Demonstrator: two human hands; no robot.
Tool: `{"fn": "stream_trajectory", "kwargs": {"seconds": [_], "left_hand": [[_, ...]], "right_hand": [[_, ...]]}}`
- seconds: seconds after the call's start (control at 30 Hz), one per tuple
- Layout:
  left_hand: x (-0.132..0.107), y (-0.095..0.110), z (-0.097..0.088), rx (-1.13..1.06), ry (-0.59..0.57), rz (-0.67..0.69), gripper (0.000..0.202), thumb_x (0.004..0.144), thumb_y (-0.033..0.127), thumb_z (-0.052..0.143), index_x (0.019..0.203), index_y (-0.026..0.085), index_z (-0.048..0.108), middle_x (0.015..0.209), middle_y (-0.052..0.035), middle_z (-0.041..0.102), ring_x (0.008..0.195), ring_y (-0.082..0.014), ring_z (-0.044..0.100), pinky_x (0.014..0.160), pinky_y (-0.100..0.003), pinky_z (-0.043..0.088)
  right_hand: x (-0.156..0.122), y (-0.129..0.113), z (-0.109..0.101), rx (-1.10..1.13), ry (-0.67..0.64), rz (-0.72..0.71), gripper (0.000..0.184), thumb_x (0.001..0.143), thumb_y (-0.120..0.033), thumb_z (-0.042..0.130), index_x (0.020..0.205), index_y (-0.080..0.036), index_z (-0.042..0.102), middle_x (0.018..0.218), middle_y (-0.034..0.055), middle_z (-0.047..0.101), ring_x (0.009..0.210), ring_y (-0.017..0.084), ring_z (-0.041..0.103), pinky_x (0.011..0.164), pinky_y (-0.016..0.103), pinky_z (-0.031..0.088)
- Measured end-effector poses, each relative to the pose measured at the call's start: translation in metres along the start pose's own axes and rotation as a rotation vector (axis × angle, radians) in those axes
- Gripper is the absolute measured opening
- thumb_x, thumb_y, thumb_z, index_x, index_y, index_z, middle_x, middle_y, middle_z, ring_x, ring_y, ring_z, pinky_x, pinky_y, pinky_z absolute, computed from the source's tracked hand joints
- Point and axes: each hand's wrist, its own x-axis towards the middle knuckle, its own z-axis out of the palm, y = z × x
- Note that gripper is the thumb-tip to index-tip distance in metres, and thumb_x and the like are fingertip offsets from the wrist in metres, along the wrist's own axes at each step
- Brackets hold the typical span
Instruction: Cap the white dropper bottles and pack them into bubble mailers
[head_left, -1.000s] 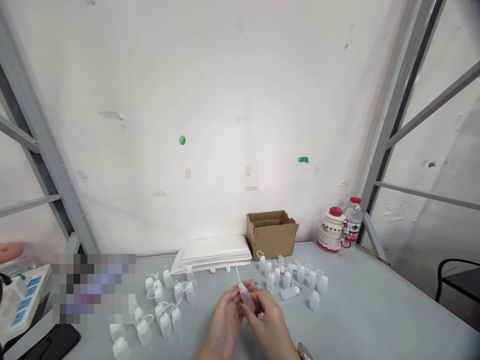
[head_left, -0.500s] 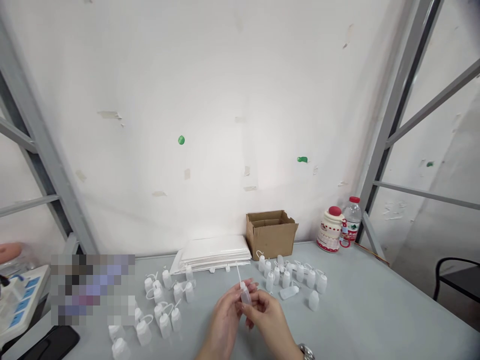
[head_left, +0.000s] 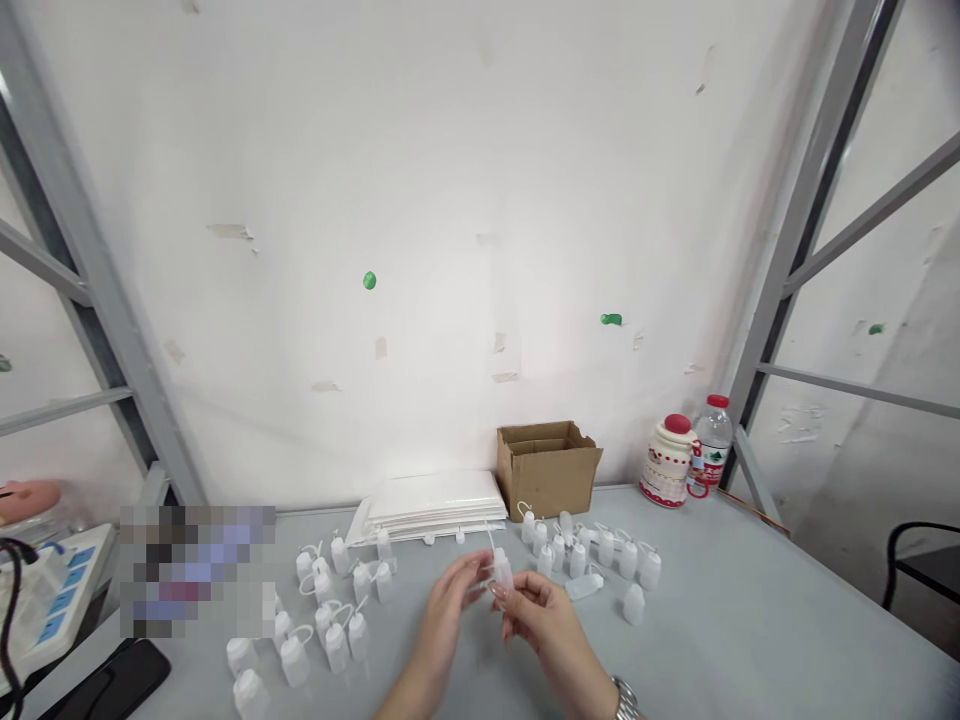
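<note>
A small translucent squeeze bottle (head_left: 502,570) stands nearly upright above the table, its thin tube pointing up from the cap. My right hand (head_left: 541,610) pinches its lower part between thumb and fingers. Just left of the bottle is my left hand (head_left: 452,595), fingers stretched out and loosely curved; whether a fingertip touches the bottle I cannot tell. To the right, several similar bottles (head_left: 606,547) stand in a group, with one bottle (head_left: 583,587) lying on its side and a bottle without a visible tube (head_left: 634,604) nearer me. Another group of bottles (head_left: 336,647) stands on the left.
Behind the hands are a stack of white sheets or envelopes (head_left: 431,505) and an open cardboard box (head_left: 551,480). Two loose small caps lie before the stack. A cream jug (head_left: 667,462) and a water bottle (head_left: 715,440) stand back right. A phone (head_left: 124,680) and power strip (head_left: 64,600) are left.
My left hand has loosened from around the bottle and its fingers have drawn away to the left. The bottle, in my right hand, is raised slightly. The view has shifted a little.
</note>
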Motion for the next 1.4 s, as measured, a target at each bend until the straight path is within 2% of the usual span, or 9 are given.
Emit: {"fn": "stream_trajectory", "kwargs": {"seconds": [0.03,0.1,0.17,0.33,0.53,0.8,1.0,1.4], "left_hand": [[0.004,-0.001,-0.005,0.176,0.076,0.098,0.028,0.069,0.036,0.059,0.089,0.019,0.068,0.104,-0.0094,0.063,0.111,-0.029,0.045,0.1,-0.04,0.026],[0.011,-0.005,-0.015,0.448,0.18,0.287,0.034,0.066,0.035,0.064,0.097,0.022,0.067,0.117,-0.0092,0.056,0.12,-0.0297,0.035,0.105,-0.04,0.013],[0.018,-0.009,-0.023,0.585,0.171,0.358,0.04,0.066,0.035,0.064,0.104,0.023,0.064,0.126,-0.0102,0.05,0.125,-0.0307,0.028,0.106,-0.041,0.007],[0.034,-0.018,-0.03,0.834,0.123,0.362,0.042,0.074,0.036,0.053,0.114,0.023,0.057,0.13,-0.0103,0.048,0.125,-0.0282,0.031,0.105,-0.043,0.014],[0.041,-0.016,-0.035,1.238,0.112,0.315,0.047,0.079,0.031,0.041,0.125,0.023,0.046,0.134,-0.0053,0.045,0.125,-0.0224,0.034,0.104,-0.041,0.024],[0.042,-0.017,-0.037,1.309,0.072,0.333,0.045,0.08,0.03,0.04,0.123,0.024,0.049,0.132,-0.0049,0.049,0.124,-0.0229,0.037,0.102,-0.042,0.027],[0.039,-0.016,-0.035,1.298,0.061,0.371,0.045,0.077,0.026,0.045,0.121,0.028,0.051,0.13,-0.0046,0.05,0.122,-0.0237,0.038,0.101,-0.044,0.029],[0.036,-0.01,-0.031,1.226,0.067,0.465,0.033,0.078,0.026,0.045,0.105,0.022,0.064,0.113,-0.0073,0.061,0.109,-0.0231,0.049,0.094,-0.041,0.038]], "right_hand": [[0.001,0.0,-0.001,0.002,0.023,-0.008,0.034,0.052,-0.041,0.077,0.062,-0.012,0.062,0.056,-0.001,0.061,0.042,0.007,0.049,0.046,0.021,0.039],[0.004,0.001,-0.004,0.001,0.049,-0.013,0.035,0.052,-0.042,0.077,0.062,-0.012,0.061,0.057,-0.0007,0.061,0.041,0.007,0.05,0.046,0.021,0.039],[0.006,0.004,-0.005,-0.016,0.058,-0.015,0.036,0.053,-0.043,0.076,0.063,-0.012,0.061,0.057,-0.0005,0.061,0.041,0.007,0.049,0.045,0.021,0.039],[0.009,0.009,-0.005,-0.098,0.053,-0.007,0.041,0.05,-0.048,0.076,0.064,-0.012,0.06,0.056,-0.0002,0.061,0.039,0.007,0.049,0.044,0.022,0.04],[0.009,0.011,-0.004,-0.15,0.03,-0.011,0.044,0.049,-0.051,0.075,0.064,-0.013,0.059,0.057,-0.0006,0.061,0.039,0.007,0.049,0.043,0.022,0.041],[0.009,0.011,-0.003,-0.186,0.035,-0.024,0.044,0.049,-0.052,0.074,0.064,-0.014,0.058,0.058,-0.0006,0.061,0.039,0.007,0.049,0.044,0.023,0.04],[0.008,0.01,-0.002,-0.219,0.04,-0.047,0.044,0.051,-0.053,0.073,0.064,-0.013,0.059,0.058,-0.0004,0.06,0.04,0.007,0.049,0.045,0.022,0.039],[0.012,0.014,-0.006,-0.252,0.026,-0.062,0.045,0.052,-0.054,0.072,0.066,-0.014,0.059,0.059,-0.0001,0.061,0.039,0.007,0.049,0.045,0.023,0.039]]}}
